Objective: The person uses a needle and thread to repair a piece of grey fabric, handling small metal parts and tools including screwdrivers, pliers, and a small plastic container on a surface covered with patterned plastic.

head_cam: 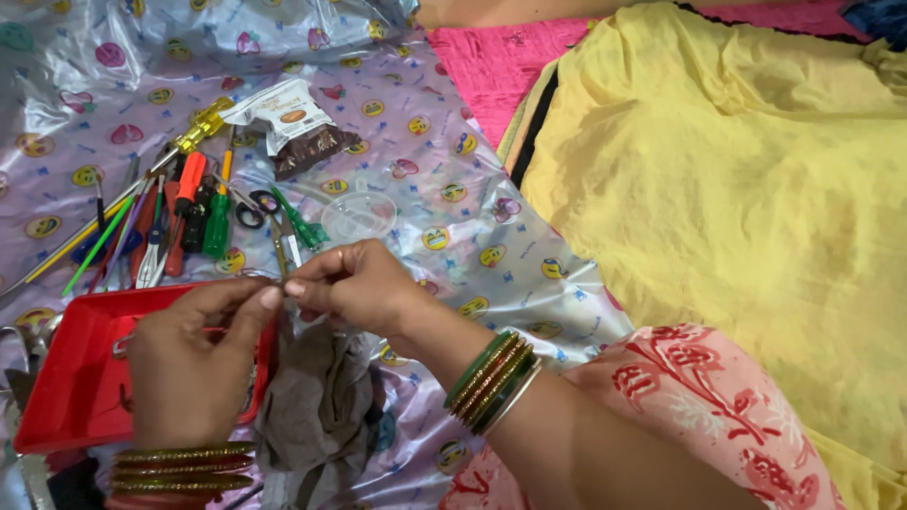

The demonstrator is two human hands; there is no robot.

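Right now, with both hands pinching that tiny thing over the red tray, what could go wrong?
1. The small piece pinched between the left hand and right hand is barely visible; if it slips, it may drop into the grey cloth or onto the busy patterned sheet and be hard to find.
2. The red tray sits under the left hand; a bump could tip it.
3. The scissors and screwdrivers lie loose close ahead, so a blind reach might meet a point.
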